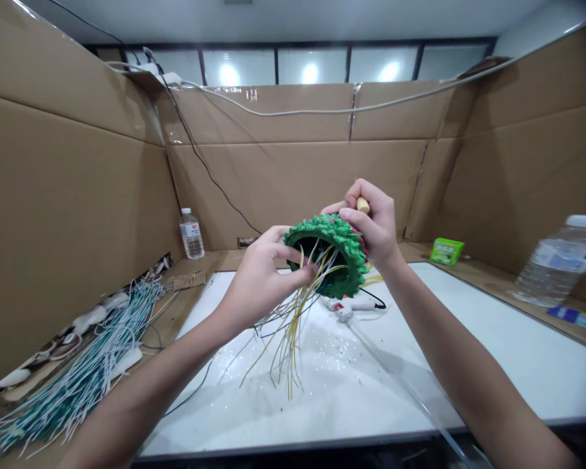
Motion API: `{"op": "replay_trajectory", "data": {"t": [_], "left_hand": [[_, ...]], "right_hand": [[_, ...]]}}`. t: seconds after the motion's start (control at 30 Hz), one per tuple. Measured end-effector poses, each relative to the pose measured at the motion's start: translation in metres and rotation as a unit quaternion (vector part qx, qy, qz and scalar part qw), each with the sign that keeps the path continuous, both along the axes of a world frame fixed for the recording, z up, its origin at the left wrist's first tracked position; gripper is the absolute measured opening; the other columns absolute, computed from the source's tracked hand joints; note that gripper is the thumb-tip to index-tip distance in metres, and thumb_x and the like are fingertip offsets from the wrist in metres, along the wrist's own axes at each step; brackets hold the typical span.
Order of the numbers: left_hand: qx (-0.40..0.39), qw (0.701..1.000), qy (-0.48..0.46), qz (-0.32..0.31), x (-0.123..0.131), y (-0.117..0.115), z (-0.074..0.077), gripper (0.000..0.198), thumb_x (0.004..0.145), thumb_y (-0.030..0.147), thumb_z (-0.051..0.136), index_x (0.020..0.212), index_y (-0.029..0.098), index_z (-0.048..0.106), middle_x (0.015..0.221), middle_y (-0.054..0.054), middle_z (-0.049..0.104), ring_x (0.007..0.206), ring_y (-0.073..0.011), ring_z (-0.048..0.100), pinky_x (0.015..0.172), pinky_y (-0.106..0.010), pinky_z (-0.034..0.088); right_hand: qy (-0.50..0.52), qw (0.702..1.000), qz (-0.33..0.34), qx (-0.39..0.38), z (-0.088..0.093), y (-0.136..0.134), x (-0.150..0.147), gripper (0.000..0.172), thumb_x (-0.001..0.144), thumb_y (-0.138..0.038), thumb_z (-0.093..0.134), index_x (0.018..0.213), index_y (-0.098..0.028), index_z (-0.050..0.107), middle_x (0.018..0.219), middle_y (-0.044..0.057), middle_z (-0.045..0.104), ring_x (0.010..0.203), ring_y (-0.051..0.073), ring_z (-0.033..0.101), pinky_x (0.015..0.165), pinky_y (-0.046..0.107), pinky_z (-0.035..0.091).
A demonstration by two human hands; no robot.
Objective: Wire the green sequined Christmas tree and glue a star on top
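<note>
A hollow green piece with a bumpy, leaf-like rim and some red on its far side is held up above the table, its opening toward me. Yellow and white wires run out of that opening and hang down. My left hand is closed at the left of the rim, thumb and finger pinching the wires at the opening. My right hand is wrapped round a wooden handle and rests against the piece's upper right side. The tool's other end is hidden.
Under the piece lies a white glue gun with a long clear stick on the white table. Green and white wires are heaped at left. Bottles stand on both sides, and a green packet sits right. Cardboard walls surround the table.
</note>
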State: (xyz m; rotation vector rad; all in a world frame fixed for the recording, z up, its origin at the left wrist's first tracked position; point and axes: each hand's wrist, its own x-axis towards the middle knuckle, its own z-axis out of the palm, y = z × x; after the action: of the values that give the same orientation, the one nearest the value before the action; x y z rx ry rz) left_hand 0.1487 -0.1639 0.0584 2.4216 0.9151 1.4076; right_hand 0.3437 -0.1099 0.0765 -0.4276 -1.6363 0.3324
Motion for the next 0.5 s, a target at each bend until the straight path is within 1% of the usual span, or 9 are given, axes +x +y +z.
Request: {"op": "replay_trajectory", "data": {"t": [0.17, 0.27, 0.37, 0.43, 0.5], "left_hand": [[0.004, 1.0, -0.003, -0.001, -0.001, -0.0002, 0.0008, 0.008, 0.078, 0.022, 0.066, 0.075, 0.021, 0.073, 0.112, -0.005, 0.066, 0.104, -0.0198, 0.061, 0.094, -0.039, 0.046], [-0.017, 1.0, -0.003, -0.004, -0.004, -0.0014, 0.0042, 0.008, 0.078, 0.021, 0.066, 0.075, 0.02, 0.073, 0.113, -0.005, 0.066, 0.106, -0.0193, 0.06, 0.095, -0.038, 0.045], [-0.037, 0.999, 0.004, -0.01, -0.0078, -0.0023, 0.0077, 0.012, 0.081, 0.025, 0.065, 0.074, 0.019, 0.072, 0.113, -0.005, 0.064, 0.106, -0.019, 0.059, 0.096, -0.037, 0.043], [-0.037, 0.999, 0.01, 0.009, -0.0092, -0.0035, 0.0087, 0.015, 0.082, 0.029, 0.064, 0.074, 0.019, 0.071, 0.11, -0.005, 0.062, 0.105, -0.0189, 0.058, 0.096, -0.038, 0.042], [-0.021, 0.999, 0.017, 0.047, -0.0093, -0.0057, 0.0084, 0.016, 0.082, 0.029, 0.062, 0.074, 0.019, 0.07, 0.107, -0.006, 0.058, 0.102, -0.0185, 0.056, 0.095, -0.037, 0.043]], "right_hand": [[0.003, 1.0, 0.003, -0.001, -0.0008, 0.0013, 0.0007, 0.025, 0.074, -0.035, 0.062, 0.07, -0.024, 0.041, 0.064, -0.002, 0.057, 0.071, 0.02, 0.064, 0.062, 0.033, 0.045], [0.003, 1.0, 0.007, 0.013, -0.0001, 0.0014, 0.0013, 0.024, 0.074, -0.034, 0.063, 0.07, -0.024, 0.042, 0.064, -0.001, 0.056, 0.071, 0.02, 0.065, 0.062, 0.033, 0.045], [0.004, 1.0, 0.005, 0.018, 0.0005, 0.0008, 0.0012, 0.024, 0.074, -0.033, 0.064, 0.07, -0.023, 0.042, 0.063, -0.002, 0.054, 0.071, 0.02, 0.066, 0.063, 0.032, 0.045], [0.004, 1.0, 0.004, 0.015, 0.0004, 0.0002, 0.0005, 0.024, 0.075, -0.033, 0.063, 0.07, -0.023, 0.042, 0.063, -0.002, 0.053, 0.072, 0.02, 0.066, 0.063, 0.033, 0.046], [0.0, 1.0, 0.006, 0.022, -0.0002, -0.0005, -0.0004, 0.023, 0.076, -0.032, 0.062, 0.071, -0.023, 0.042, 0.064, -0.002, 0.055, 0.072, 0.02, 0.066, 0.064, 0.033, 0.046]]}}
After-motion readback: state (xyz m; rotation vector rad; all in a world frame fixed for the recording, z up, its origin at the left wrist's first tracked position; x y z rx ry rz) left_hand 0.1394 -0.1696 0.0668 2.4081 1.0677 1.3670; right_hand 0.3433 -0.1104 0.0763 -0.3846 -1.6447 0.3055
